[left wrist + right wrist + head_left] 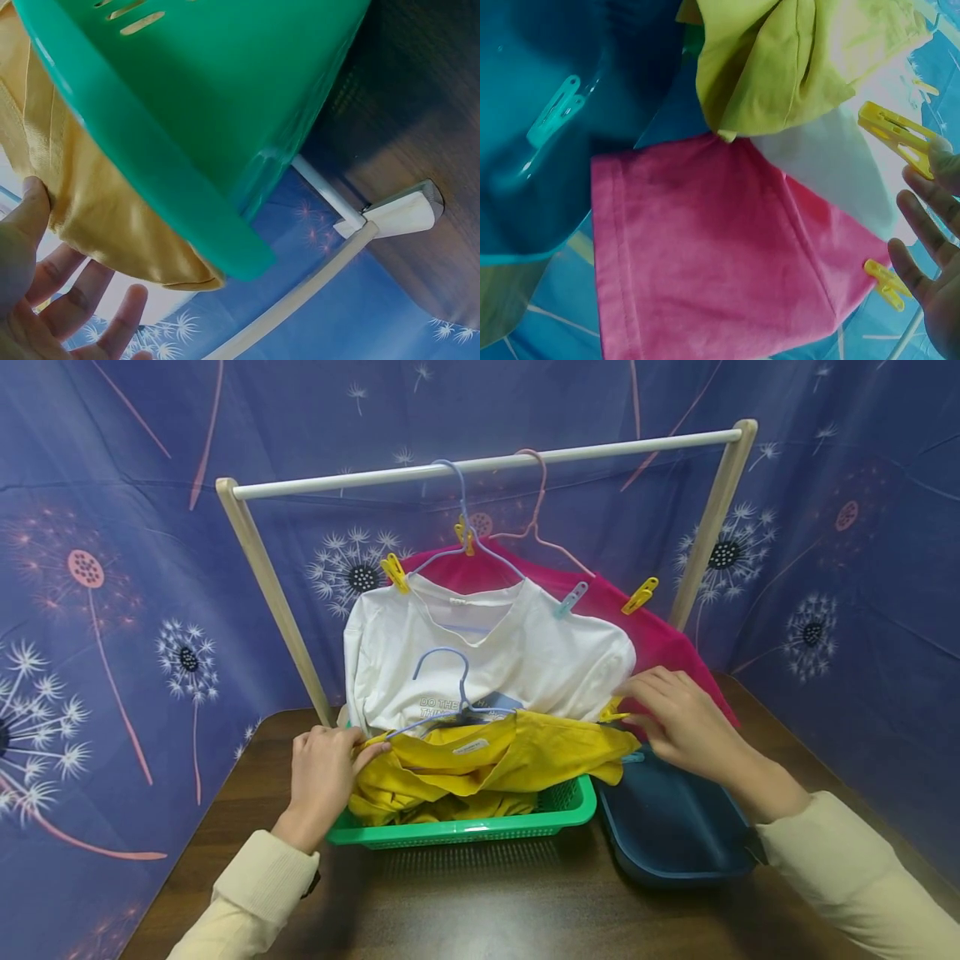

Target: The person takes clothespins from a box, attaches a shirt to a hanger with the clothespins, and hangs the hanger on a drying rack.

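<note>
A yellow shirt (495, 760) with a light-blue hanger (442, 652) in its neck is bunched over a green basket (480, 832). My left hand (322, 781) pinches the shirt's left shoulder beside the hanger's end; in the left wrist view its thumb (30, 206) lies on the cloth. Between thumb and fingers my right hand (686, 727) pinches a yellow clothespin (896, 139), held just off the shirt's right shoulder. Close behind hangs a white printed T-shirt (480, 652) on a blue hanger, with clothespins on its shoulders.
A wooden rack with a white bar (337, 482) stands at the back. A magenta garment (667, 647) hangs on a pink hanger (537, 510), with yellow clothespins. Right of the basket sits a dark-blue basin (675, 827) holding a light-blue clothespin (555, 112). Patterned cloth surrounds the wooden table (465, 910).
</note>
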{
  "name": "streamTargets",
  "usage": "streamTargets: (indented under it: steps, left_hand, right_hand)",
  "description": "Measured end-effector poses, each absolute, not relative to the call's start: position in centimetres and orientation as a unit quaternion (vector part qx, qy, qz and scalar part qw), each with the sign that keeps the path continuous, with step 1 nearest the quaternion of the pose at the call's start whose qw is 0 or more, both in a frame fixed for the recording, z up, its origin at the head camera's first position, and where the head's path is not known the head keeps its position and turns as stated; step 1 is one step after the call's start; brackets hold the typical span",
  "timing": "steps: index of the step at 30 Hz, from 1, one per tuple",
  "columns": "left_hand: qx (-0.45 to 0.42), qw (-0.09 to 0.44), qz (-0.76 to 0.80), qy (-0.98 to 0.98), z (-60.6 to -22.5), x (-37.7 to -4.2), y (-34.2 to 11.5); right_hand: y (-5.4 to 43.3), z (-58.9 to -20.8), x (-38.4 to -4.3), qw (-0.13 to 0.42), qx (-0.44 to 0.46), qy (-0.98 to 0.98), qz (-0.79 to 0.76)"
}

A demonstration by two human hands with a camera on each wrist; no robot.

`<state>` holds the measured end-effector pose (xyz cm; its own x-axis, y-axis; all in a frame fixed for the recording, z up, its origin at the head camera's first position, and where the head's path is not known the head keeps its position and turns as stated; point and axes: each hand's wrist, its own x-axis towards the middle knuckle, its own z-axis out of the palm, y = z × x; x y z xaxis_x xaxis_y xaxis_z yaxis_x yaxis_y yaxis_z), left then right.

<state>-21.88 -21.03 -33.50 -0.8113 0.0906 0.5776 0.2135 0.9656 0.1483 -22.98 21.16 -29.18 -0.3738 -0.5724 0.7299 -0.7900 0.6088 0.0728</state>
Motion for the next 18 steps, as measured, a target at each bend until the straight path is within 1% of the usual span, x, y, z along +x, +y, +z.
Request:
streamTargets:
  steps: [12,18]
  left_hand:
    - [-0.075,0.283,-0.112,-0.95,-33.4,-22.3,-20.9]
    - [-0.075,0.285,-0.11,-0.949,-33.3,-22.3,-20.7]
  right_hand:
    - [19.3,-29.3,-23.6,0.397,0.417,-0.803,0.152]
    - [18.8,-29.5,-23.8,0.393,0.413,-0.804,0.166]
